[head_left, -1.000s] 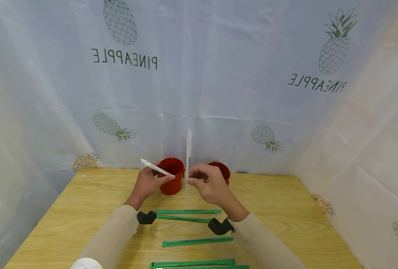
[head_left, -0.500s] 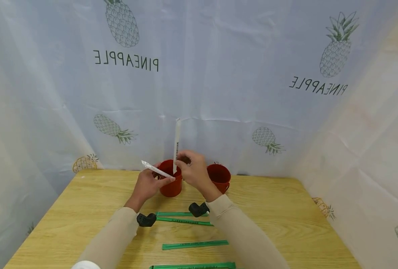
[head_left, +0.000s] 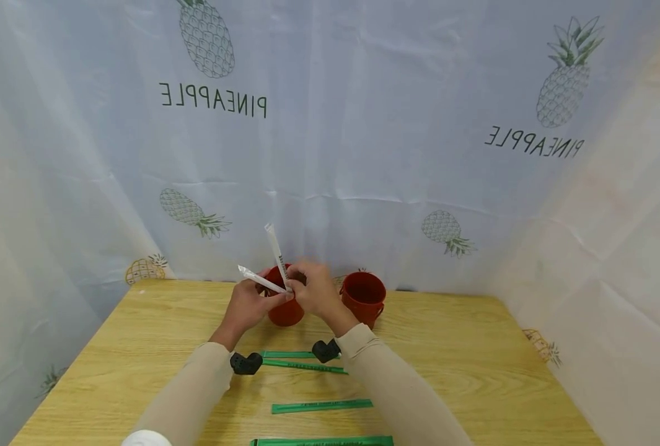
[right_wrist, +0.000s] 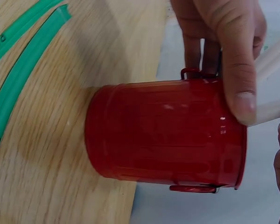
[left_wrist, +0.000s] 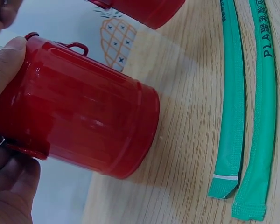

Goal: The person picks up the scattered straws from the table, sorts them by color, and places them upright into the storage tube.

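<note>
At the back of the table, my left hand (head_left: 245,306) grips a small red bucket (head_left: 285,314), thumb over the near rim and fingers round the far side. One white wrapped straw (head_left: 258,279) slants across the bucket's mouth to the upper left, its lower end by that thumb. My right hand (head_left: 317,291) pinches a second white wrapped straw (head_left: 274,245), marked with dark lettering, near its low end at the rim. This straw tilts slightly left. In the right wrist view both straws show beside the bucket (right_wrist: 163,133); how deep their ends reach is hidden.
Another red bucket (head_left: 370,314) with side handles stands to the right. Several green wrapped straws lie crosswise in front, among them a middle one (head_left: 321,406) and a nearer one (head_left: 324,441). A pineapple-printed curtain (head_left: 363,155) hangs right behind the wooden table (head_left: 447,371).
My right hand has carried its straw left from beside the bucket to the bucket's mouth, and the straw has gone from upright to leaning left. My left hand keeps its place.
</note>
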`<state>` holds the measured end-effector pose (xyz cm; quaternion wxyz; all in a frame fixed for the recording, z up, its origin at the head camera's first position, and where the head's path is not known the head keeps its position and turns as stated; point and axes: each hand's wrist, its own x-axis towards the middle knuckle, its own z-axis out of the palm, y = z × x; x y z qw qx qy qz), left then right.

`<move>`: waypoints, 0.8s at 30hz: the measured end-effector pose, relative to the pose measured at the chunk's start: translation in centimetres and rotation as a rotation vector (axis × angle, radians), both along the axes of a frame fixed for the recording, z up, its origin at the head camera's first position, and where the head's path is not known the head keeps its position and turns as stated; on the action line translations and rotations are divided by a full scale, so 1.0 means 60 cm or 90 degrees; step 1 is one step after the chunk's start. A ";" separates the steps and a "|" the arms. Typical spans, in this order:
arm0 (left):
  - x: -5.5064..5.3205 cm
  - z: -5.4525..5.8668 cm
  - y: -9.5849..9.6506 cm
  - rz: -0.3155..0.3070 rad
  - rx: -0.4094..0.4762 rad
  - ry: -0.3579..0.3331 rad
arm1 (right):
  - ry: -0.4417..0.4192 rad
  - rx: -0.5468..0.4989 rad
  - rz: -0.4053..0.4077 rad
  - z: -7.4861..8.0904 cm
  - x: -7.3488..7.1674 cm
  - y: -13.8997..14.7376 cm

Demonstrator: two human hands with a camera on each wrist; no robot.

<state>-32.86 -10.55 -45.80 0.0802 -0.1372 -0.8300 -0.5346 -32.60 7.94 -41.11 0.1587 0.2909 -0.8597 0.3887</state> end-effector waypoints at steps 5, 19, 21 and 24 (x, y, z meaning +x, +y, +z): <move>0.000 0.000 0.002 0.007 -0.006 -0.005 | -0.029 0.043 0.005 -0.007 0.001 0.002; 0.000 -0.006 0.005 0.014 -0.007 0.000 | -0.002 0.139 0.030 -0.015 0.006 0.021; 0.001 -0.006 0.005 0.017 -0.010 0.000 | -0.019 0.117 0.033 -0.016 0.011 0.026; 0.004 -0.004 0.002 0.014 -0.006 -0.011 | -0.059 0.059 0.033 -0.017 0.024 0.036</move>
